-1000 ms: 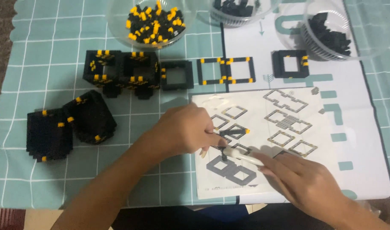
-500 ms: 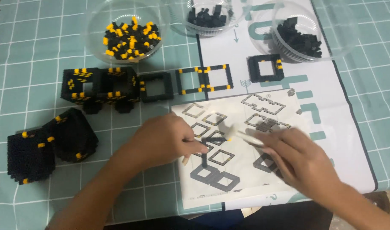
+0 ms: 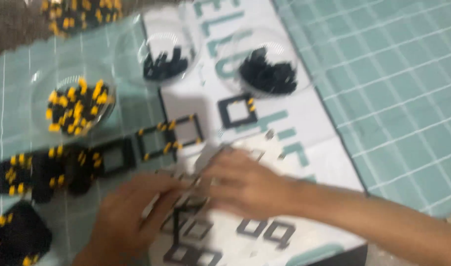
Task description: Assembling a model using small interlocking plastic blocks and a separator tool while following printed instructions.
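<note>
Both hands, left (image 3: 124, 216) and right (image 3: 245, 184), meet over the diagram sheet (image 3: 245, 231); grip unclear, frame too blurred.

Both hands met near the middle: the left hand (image 3: 122, 216) lay left of the right hand (image 3: 245, 184), over the instruction sheet (image 3: 245, 236). Three bowls (image 3: 78, 101) stood in a far row. A line of square frames (image 3: 169, 138) ran between bowls and hands; assembled blocks (image 3: 18, 239) sat at near left.
</note>
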